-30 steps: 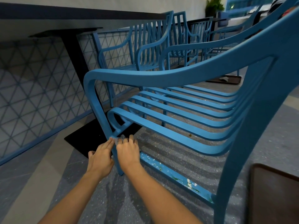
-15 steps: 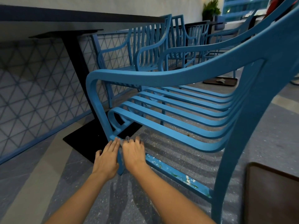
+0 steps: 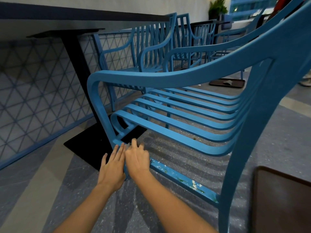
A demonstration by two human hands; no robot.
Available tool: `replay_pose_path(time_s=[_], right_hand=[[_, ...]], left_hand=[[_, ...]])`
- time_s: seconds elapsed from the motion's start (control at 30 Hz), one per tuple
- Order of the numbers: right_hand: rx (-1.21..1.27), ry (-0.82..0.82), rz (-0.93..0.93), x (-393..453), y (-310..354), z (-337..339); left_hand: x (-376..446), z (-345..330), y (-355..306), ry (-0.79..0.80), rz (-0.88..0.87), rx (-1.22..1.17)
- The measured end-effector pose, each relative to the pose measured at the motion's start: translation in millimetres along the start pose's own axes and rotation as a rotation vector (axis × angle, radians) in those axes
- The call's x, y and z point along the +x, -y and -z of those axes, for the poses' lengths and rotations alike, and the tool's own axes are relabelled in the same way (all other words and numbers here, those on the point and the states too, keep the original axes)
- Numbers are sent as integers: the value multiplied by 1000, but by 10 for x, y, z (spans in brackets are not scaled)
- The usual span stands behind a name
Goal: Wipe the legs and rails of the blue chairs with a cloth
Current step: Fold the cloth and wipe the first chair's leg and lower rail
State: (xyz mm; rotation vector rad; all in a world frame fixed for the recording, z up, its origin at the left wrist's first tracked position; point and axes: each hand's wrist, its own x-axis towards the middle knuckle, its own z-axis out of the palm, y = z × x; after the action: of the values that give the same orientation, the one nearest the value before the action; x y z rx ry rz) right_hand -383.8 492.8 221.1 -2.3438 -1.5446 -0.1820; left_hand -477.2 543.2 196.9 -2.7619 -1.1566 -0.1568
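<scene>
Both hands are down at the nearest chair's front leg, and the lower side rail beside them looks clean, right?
Not clean. The head view shows the lower side rail flecked with white and green marks. Both the left hand and right hand are at the nearest chair's front leg.

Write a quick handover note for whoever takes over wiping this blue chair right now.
Left hand: fingers straight, flat against the nearest chair's front leg.
Right hand: fingers curled at the same leg, where the lower side rail joins; a sliver of pale cloth shows between the hands.
Done: cannot tell.
Left: the side rail, with white flecks on it; the back leg; the other chairs.
</scene>
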Motion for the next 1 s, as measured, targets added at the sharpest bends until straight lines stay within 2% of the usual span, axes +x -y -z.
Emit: replay_pose_path(time_s=[0.27, 0.47, 0.67, 1.0], right_hand=[[-95, -15, 21, -292, -149, 77], [-73, -5, 23, -452, -314, 113], [34, 50, -120, -313, -282, 310], [-14, -12, -53, -294, -232, 94]], left_hand=[[1, 11, -97, -79, -91, -96], [-36, -28, -173, -32, -118, -87], [-4, 62, -157, 19, -100, -187], [15, 124, -167, 71, -82, -185]])
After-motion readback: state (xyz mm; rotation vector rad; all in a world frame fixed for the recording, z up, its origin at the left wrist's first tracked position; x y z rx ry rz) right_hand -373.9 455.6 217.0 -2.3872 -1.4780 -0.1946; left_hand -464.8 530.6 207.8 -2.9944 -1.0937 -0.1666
